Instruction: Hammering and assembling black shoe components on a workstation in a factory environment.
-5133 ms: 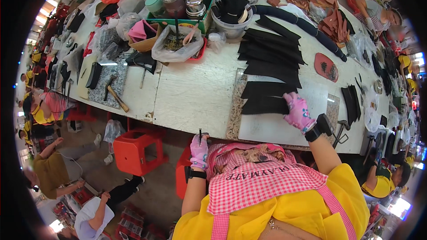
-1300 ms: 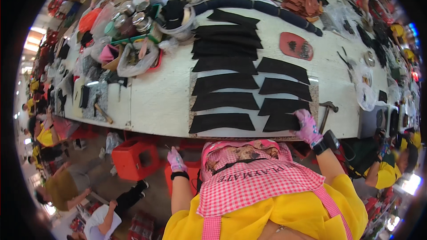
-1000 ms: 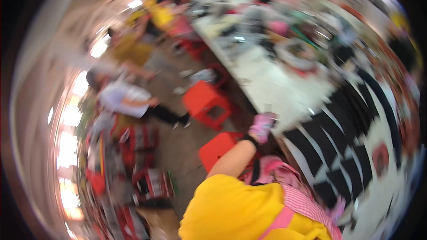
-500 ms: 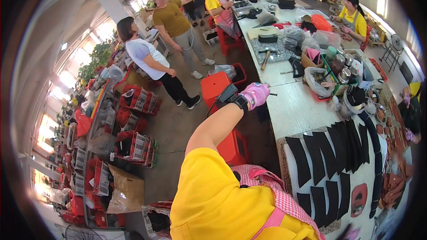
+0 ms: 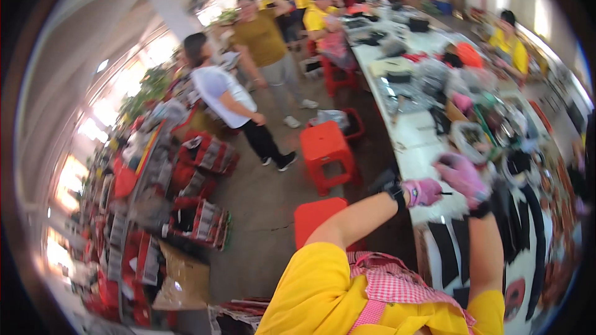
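Note:
My left hand (image 5: 425,192), in a pink glove, is closed near the table's edge. The short dark tip of a thin rod-like tool (image 5: 446,193) sticks out of its fist; the rest is hidden. Close by, over the white table (image 5: 416,149), my right hand (image 5: 464,177) is raised in a pink glove. Motion smears its fingers, so I cannot make out whether it holds anything. Black flat strips (image 5: 443,251) lie in rows on the table below my hands, partly covered by my right forearm.
Red stools (image 5: 326,149) stand left of the table. Beyond them are two standing people and a shelf with red crates (image 5: 211,220). Farther up the table are plastic bags (image 5: 433,74), containers and a hammer. Other people in yellow sit along the table.
My left hand has moved right and nearer, to the table's edge, still closed. My right hand has come into view over the table. The whole view has shifted and blurred.

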The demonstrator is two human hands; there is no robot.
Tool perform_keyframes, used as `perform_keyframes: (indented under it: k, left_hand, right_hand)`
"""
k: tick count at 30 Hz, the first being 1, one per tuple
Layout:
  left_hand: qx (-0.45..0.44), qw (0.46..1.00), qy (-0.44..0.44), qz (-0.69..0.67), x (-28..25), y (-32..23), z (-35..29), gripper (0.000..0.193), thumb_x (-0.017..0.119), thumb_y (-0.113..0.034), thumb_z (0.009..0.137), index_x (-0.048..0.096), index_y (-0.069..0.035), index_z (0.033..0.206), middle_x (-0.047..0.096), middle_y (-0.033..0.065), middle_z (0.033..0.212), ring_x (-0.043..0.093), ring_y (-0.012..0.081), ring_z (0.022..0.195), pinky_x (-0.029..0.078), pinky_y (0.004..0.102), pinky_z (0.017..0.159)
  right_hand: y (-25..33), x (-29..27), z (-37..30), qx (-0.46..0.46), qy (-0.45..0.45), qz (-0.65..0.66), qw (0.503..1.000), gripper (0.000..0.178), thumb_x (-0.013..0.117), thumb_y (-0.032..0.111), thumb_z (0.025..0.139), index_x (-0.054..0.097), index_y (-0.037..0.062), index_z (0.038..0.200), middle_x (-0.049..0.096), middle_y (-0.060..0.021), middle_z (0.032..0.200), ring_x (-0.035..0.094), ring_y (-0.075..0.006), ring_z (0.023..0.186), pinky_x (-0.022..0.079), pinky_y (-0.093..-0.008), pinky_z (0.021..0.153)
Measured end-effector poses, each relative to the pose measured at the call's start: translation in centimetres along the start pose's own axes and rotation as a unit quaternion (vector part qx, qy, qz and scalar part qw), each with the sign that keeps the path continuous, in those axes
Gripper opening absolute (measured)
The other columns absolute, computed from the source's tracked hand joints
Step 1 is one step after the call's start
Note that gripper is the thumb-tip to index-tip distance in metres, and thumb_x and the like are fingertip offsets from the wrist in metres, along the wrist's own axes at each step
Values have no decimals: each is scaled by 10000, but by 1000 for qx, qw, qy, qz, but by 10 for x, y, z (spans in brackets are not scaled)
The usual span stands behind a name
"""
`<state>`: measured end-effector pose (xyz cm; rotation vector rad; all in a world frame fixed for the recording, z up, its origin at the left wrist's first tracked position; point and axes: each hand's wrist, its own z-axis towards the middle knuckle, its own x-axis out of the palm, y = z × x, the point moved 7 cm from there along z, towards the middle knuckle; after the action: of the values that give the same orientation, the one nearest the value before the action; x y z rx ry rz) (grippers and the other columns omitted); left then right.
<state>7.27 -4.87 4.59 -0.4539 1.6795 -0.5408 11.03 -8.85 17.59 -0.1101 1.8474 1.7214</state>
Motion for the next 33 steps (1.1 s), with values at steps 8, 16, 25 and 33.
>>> perform_keyframes:
  k: [8,16,25,33]
  left_hand:
    - [92,375,-274,-881,-50,31,-100,259,494,-285,918,530,-83,761,578,55,904,564,155,716,499,268,613]
    - [33,422,-139,-895,-20,18,-21,274,481,-314,919,534,-92,768,612,60,861,571,168,709,479,301,616]
    - [35,734,-204,-647,-77,-28,22,233,528,-257,904,566,-30,872,580,73,899,546,100,615,442,207,531]
    - [-68,465,-183,-864,-24,61,54,278,495,-272,911,529,-32,774,603,113,885,551,196,689,482,275,622]
  right_hand:
    - [-77,68,-11,72,-140,520,840,165,550,234,868,535,90,946,461,38,623,426,-84,485,357,-225,453]
    - [-72,82,-54,161,-140,260,942,137,558,159,806,565,29,850,535,0,680,524,-132,594,425,-269,535]
    - [-119,-117,-34,290,-258,-387,836,188,565,197,750,624,21,720,612,-125,637,603,-234,588,462,-358,517]
    - [-118,-126,-215,257,-504,-143,812,247,571,227,796,641,0,865,621,-53,718,556,-144,641,444,-259,618]
